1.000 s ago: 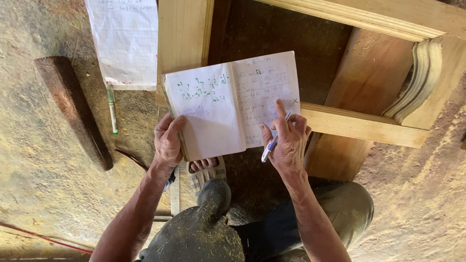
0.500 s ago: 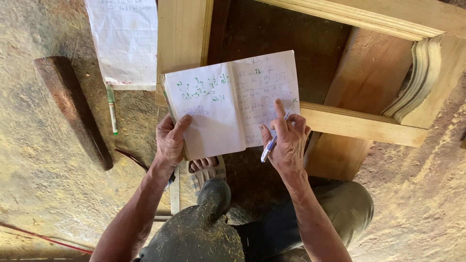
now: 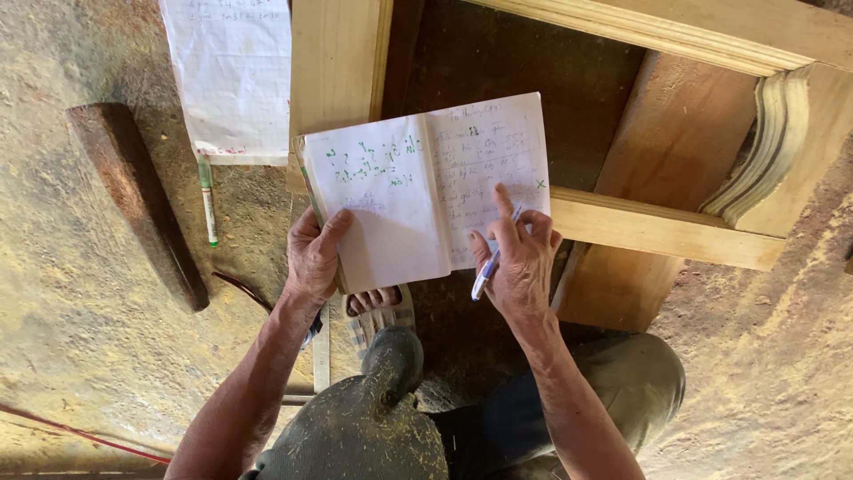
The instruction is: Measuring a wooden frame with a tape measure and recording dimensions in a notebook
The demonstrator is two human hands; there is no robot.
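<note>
Little has shifted since half a second ago: the open notebook (image 3: 425,191) sits a touch higher in the centre of the frame, tilted slightly, while both hands keep their places beneath it. A person's left hand (image 3: 313,258), at centre left, grips the lower left corner of the notebook, thumb lying across the page and fingers curled behind the cover. At centre right, the right hand (image 3: 520,262) pinches a blue and white pen (image 3: 490,267) between thumb and bent fingers, its forefinger stretched up and pressed on the lower part of the right-hand page, which is covered in handwriting. Behind the notebook lies a pale wooden frame (image 3: 657,227) with a moulded edge at upper right. On the dusty ground at upper left rest a sheet of paper (image 3: 233,76), a green and white marker (image 3: 208,200) just below it, and a dark block of wood (image 3: 138,200) at left. A sandalled foot (image 3: 378,311) shows just below the notebook.
</note>
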